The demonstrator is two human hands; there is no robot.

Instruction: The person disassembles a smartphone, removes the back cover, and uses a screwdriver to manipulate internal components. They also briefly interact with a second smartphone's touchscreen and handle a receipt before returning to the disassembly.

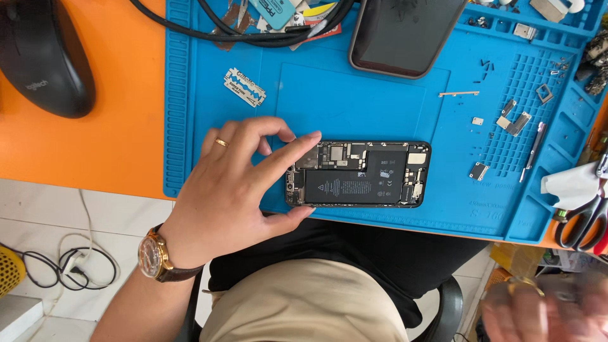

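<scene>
An opened phone body point(361, 173) lies flat on the blue repair mat point(354, 101), its black battery and circuit boards showing. My left hand point(237, 183), with a ring and a wristwatch, grips the phone's left end between thumb and forefinger. My right hand point(538, 310) is blurred at the lower right, off the desk beside the chair. It seems to hold something small and metallic, but the blur hides what.
A razor blade point(244, 87) lies on the mat at upper left. The detached phone screen point(405, 35) rests at the top. Small metal parts and screws point(516, 123) dot the right side. Scissors point(582, 221) sit at right, a black mouse point(44, 57) and cables point(253, 28) at the top.
</scene>
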